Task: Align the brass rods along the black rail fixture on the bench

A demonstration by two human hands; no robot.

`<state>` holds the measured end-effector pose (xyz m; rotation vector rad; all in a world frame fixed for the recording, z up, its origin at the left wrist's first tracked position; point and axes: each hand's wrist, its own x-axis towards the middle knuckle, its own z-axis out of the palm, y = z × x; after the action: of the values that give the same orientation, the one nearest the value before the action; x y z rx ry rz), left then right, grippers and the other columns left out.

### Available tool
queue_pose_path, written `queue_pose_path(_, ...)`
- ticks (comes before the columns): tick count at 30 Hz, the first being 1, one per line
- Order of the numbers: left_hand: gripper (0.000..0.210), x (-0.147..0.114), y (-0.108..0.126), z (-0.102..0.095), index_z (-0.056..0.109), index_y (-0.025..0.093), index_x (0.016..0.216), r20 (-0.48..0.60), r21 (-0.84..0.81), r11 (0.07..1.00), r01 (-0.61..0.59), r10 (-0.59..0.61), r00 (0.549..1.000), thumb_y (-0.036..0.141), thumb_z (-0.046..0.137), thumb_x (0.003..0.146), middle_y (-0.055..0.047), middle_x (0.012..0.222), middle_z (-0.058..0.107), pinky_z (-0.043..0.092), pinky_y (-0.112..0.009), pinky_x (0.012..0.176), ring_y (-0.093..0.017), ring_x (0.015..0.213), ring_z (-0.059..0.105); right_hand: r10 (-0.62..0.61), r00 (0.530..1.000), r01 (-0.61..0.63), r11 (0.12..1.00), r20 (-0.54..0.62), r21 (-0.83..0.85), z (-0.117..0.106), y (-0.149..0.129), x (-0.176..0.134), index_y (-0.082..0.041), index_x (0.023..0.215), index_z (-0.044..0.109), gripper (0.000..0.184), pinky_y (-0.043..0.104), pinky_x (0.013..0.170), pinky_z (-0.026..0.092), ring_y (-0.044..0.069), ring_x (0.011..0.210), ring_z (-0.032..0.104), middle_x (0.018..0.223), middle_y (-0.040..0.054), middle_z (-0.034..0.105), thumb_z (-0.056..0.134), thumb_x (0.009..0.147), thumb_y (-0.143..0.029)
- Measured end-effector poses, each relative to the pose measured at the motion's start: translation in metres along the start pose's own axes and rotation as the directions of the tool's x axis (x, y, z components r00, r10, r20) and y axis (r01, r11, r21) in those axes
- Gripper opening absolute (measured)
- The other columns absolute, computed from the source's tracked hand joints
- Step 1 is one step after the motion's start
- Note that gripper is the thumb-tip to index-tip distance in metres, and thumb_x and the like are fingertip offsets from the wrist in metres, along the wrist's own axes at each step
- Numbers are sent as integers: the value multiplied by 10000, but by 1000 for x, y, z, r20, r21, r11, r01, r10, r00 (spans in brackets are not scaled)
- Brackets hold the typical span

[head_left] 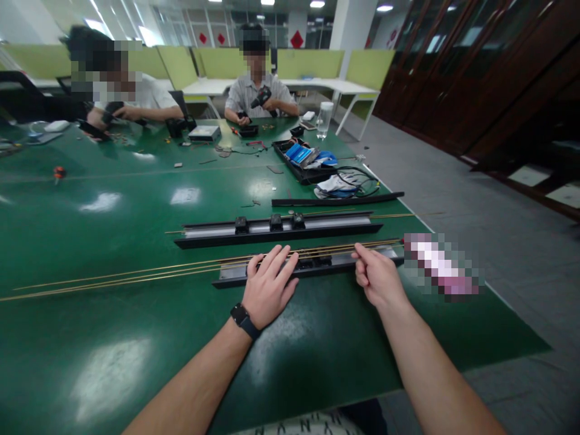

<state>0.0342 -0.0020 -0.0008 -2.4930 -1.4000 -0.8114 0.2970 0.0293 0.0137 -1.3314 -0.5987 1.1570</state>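
Several thin brass-coloured rods (pixel 136 273) lie lengthwise across the nearer black channel-shaped rail (pixel 229 275) and run far out to the left. My left hand (pixel 270 287), wearing a dark watch, rests palm down over the rods and rail with its fingers stretched and spread. Near the rail's right end is my right hand (pixel 377 273), its index finger extended against the rods and its other fingers curled. Whatever those curled fingers may hold is hidden. Dark blocks sit in the nearer rail between my hands. Behind it lies a second black rail (pixel 317 228) with three dark blocks.
A black strip (pixel 338 199) lies farther back, by gloves and cables (pixel 342 183) and a black tray (pixel 301 173) of blue items. Two people sit across the green table (pixel 190 344), one holding a power drill (pixel 261 96). A clear bottle (pixel 323 119) stands near the right edge.
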Motion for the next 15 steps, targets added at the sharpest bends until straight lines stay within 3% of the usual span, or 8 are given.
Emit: queue_pose_path(15, 529, 0, 0, 1, 459, 261, 1491, -21, 2, 1000, -15, 15, 1000, 352, 548, 977, -78, 1530, 506, 303, -478, 1122, -277, 1430, 451, -6, 1000, 7, 1000, -24, 9, -1, -1, 2, -169, 711, 614, 325, 170, 254, 204, 51, 270, 343, 421, -48, 478, 836, 731, -405)
